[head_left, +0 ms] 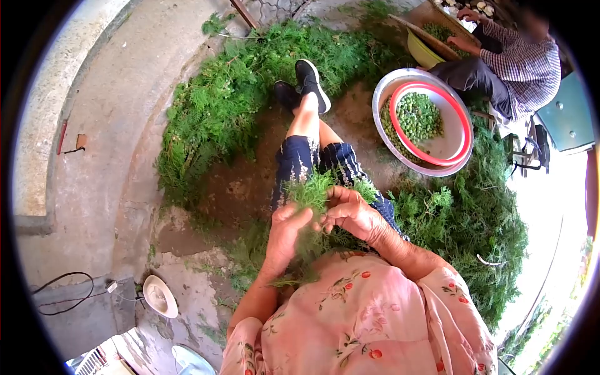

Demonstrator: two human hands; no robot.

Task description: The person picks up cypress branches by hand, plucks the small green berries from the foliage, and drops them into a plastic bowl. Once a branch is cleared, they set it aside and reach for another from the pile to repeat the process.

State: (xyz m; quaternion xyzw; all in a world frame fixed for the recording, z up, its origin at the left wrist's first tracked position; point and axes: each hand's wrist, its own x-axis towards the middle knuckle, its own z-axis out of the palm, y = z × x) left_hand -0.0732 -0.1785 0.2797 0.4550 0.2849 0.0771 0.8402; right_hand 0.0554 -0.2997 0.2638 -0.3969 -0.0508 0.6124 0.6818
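My left hand [289, 230] is closed around a feathery green conifer sprig [310, 192], held above my lap. Close beside it, my right hand [355, 215] has its thumb and fingers bent together in a pinch at the sprig's edge. What lies between those fingertips is too small to make out. More green foliage hangs blurred below my hands, against the pink flowered top [375, 306]. To the right of my legs, a red-rimmed basin [465, 140] with small round green cones [417, 115] rests inside a larger metal basin [377, 106], which also holds some cones.
Cut conifer branches [206, 131] lie heaped around my outstretched legs, and more branches [475, 250] are piled on the right. Another person [522, 69] sits at the upper right, hands over a woven tray [425, 40]. A pale hat-like object [160, 296] lies at lower left.
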